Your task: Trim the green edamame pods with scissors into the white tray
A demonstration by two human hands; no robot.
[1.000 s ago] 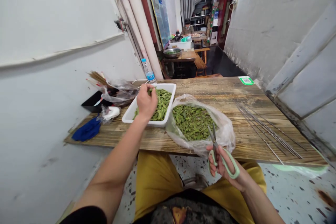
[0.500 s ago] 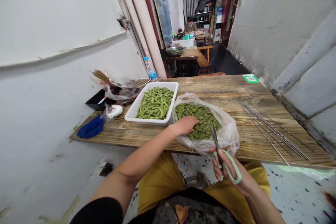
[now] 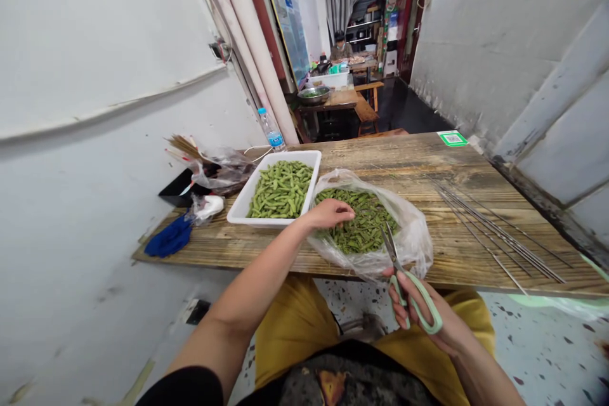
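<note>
My right hand (image 3: 419,307) grips a pair of scissors (image 3: 409,288) by its pale green handles. The blades point up and away over the near rim of a clear plastic bag (image 3: 413,238), their tips slightly apart. Inside the rolled-open bag lie green bean pods (image 3: 364,228) with darker bits among them. My left hand (image 3: 330,212) is over the bag's left part, its fingers curled together towards the thumb; whatever is between them is too small to make out. To its left, a white tray (image 3: 233,212) holds a heap of plump green pods (image 3: 283,190).
Thin metal skewers (image 3: 499,231) lie on the wooden table (image 3: 380,155) at right. At left are a blue cloth (image 3: 167,236), a black box (image 3: 178,187) and a water bottle (image 3: 273,132). Another person (image 3: 340,47) sits at a far table.
My left hand has lifted from among the pods in the bag and moved slightly left, its fingers now showing. My right hand with the scissors has hardly moved. The view has shifted slightly.
</note>
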